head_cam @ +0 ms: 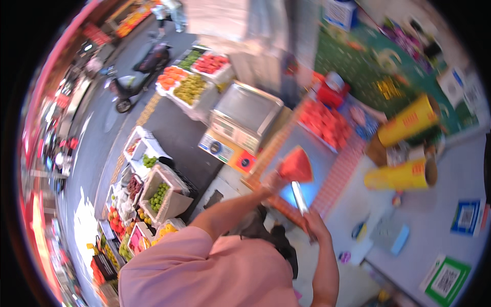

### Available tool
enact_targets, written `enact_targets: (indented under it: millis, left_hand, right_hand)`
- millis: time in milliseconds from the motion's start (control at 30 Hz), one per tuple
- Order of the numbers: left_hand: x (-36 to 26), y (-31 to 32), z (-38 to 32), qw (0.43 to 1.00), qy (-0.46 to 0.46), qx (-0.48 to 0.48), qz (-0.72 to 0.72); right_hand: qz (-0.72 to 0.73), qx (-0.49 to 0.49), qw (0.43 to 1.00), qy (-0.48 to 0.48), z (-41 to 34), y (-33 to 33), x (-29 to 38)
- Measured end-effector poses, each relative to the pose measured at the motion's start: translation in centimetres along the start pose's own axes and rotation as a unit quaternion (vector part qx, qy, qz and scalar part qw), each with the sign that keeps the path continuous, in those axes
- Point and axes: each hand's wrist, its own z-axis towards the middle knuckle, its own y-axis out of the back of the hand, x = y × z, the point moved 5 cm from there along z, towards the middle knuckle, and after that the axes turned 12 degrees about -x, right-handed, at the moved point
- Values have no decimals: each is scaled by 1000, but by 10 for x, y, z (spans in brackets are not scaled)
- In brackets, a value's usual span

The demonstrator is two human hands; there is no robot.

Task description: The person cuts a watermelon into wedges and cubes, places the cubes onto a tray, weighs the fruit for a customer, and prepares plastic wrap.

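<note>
My left hand point(273, 181) grips a wedge of watermelon point(297, 165), its red flesh facing up and its rind edge at the right. In my right hand point(317, 224) is a knife by its handle; the shiny blade point(299, 196) points up towards the lower edge of the wedge. Whether blade and flesh touch, I cannot tell. Under both lies a bluish, brightly lit cutting surface point(322, 169) on a table with an orange checked edge. Beyond the wedge, a tray holds a heap of cut watermelon chunks point(325, 124).
A weighing scale point(247, 111) stands left of the cutting surface. Two yellow rolls of film point(408, 121) rest on the right counter point(418, 215), near cards with printed codes. Fruit boxes point(161, 197) line the left side; a parked scooter point(134, 82) stands on the street beyond.
</note>
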Motion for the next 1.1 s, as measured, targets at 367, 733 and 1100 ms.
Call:
enact_targets:
  millis: [367, 733, 1100]
  left_hand:
    - [-54, -6, -57, 974, 216, -64, -12]
    - [-60, 15, -21, 979, 87, 36, 182]
    - [-59, 7, -32, 989, 115, -22, 86]
  right_hand:
    - [172, -168, 969, -56, -79, 48, -25]
    - [-112, -326, 931, 122, -5, 8, 78]
    - [-260, -293, 914, 104, 15, -28, 124]
